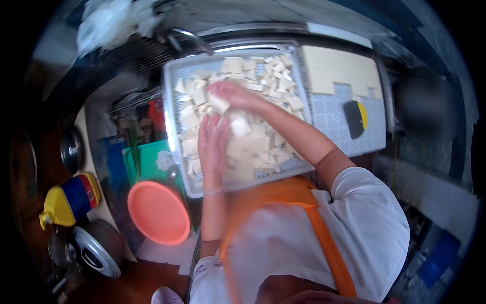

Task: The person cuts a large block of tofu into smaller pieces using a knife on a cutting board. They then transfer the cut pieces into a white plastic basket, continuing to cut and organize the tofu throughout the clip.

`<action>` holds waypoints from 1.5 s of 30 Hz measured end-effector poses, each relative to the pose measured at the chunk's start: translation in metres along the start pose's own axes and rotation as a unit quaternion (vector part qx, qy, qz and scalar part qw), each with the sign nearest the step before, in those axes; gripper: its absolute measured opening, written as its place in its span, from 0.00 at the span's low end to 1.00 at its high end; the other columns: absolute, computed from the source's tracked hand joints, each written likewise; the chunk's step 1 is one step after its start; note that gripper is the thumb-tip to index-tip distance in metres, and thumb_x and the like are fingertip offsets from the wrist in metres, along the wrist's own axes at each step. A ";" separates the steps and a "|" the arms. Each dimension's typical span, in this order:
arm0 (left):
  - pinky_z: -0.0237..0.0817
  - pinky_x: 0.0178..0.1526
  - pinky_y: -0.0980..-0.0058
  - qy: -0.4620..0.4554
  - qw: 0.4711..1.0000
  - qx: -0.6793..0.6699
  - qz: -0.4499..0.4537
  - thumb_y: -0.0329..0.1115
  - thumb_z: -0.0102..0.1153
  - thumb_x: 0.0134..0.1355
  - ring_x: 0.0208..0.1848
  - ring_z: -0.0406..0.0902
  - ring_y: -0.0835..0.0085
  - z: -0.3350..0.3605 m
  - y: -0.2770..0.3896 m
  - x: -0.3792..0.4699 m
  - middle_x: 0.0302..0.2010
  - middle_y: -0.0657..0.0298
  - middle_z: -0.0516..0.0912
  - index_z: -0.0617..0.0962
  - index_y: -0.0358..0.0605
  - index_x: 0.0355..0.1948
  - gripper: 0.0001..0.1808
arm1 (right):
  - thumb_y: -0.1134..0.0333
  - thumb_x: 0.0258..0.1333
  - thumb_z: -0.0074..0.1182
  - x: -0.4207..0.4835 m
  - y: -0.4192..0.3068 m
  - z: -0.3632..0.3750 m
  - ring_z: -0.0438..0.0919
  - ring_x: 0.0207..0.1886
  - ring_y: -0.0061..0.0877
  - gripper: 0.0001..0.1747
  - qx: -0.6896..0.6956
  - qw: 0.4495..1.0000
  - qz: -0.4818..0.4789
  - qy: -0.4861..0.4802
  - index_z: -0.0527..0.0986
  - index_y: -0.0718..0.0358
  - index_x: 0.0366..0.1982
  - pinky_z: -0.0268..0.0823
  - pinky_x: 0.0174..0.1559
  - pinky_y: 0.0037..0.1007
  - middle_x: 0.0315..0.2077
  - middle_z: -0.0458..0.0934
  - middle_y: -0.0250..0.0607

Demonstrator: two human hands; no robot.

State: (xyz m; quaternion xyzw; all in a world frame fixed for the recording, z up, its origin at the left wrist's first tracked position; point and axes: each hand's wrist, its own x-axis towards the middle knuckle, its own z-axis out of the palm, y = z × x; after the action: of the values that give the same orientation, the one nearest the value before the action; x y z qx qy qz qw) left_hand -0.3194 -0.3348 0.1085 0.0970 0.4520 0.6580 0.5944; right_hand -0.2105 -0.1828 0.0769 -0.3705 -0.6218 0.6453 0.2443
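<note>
A white slotted plastic tray (pixel 176 163) lies before me, covered with loose, pale cream cut pieces (pixel 199 95) of a tofu-like or cheese-like food. Over its middle left, my right hand (pixel 235 95) is shut on one flat pale piece (pixel 219 103); motion blurs the fingers. Just below it, my left hand (pixel 213 144) reaches over the left part of the tray, fingers extended and slightly apart, with nothing seen in it. A shiny white patch (pixel 240 126) shows beside the left fingers, too blurred to identify. My forearms hide some of the pieces.
On the right, a second slotted tray (pixel 326 121) holds a large pale slab (pixel 338 68) and a black-and-yellow scraper (pixel 355 119). To the left are a coral plastic basin (pixel 158 212), a green board (pixel 150 163), a yellow jug (pixel 70 199) and a lidded metal pot (pixel 98 247).
</note>
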 end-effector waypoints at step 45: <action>0.73 0.53 0.77 -0.136 0.973 0.114 -0.150 0.19 0.44 0.65 0.53 0.79 0.73 0.049 -0.062 -0.048 0.56 0.57 0.80 0.73 0.36 0.60 0.22 | 0.74 0.57 0.57 -0.266 -0.049 -0.003 0.76 0.21 0.49 0.20 -0.386 0.898 -0.112 0.178 0.67 0.65 0.51 0.69 0.23 0.43 0.25 0.76 0.53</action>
State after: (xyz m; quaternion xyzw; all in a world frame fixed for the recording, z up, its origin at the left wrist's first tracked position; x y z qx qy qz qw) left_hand -0.2306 -0.3606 0.1122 0.1839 0.4479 0.4860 0.7276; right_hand -0.0542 -0.3820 0.1713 -0.4725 -0.8056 0.2461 0.2592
